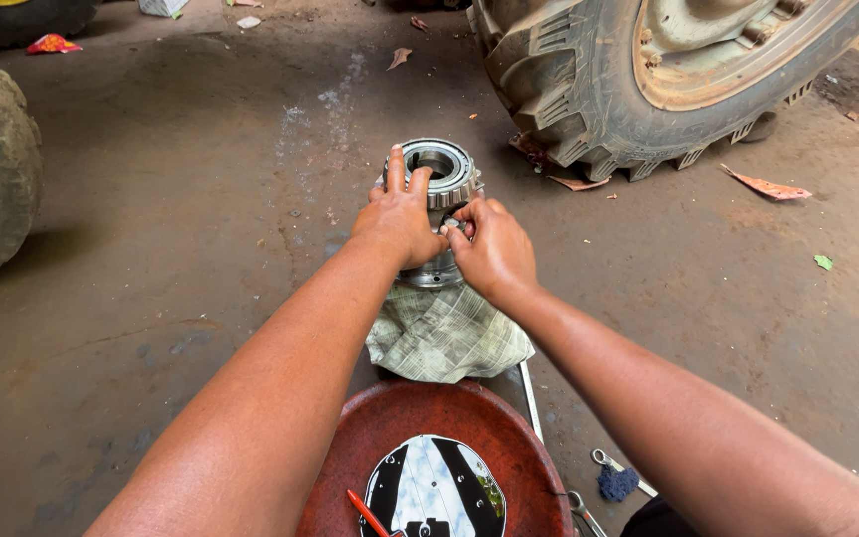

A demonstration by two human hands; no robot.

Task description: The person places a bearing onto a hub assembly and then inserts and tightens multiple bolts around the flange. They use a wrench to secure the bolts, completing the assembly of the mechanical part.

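On the dirt floor [201, 249], an upright hub [439, 169] is gripped by both hands: left hand [400, 221] nearer, right hand [494, 249] pinching its side.

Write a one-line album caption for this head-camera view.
Both hands, left and right, work on a metal bearing hub standing on a cloth beside a tractor tyre.

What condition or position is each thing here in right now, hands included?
Metal bearing assembly: upright on the cloth, gripped on both sides.
Checked cloth: crumpled under the assembly.
Left hand: wrapped around the assembly.
Right hand: fingertips pinching at its side.
Tractor tyre: standing on the ground.
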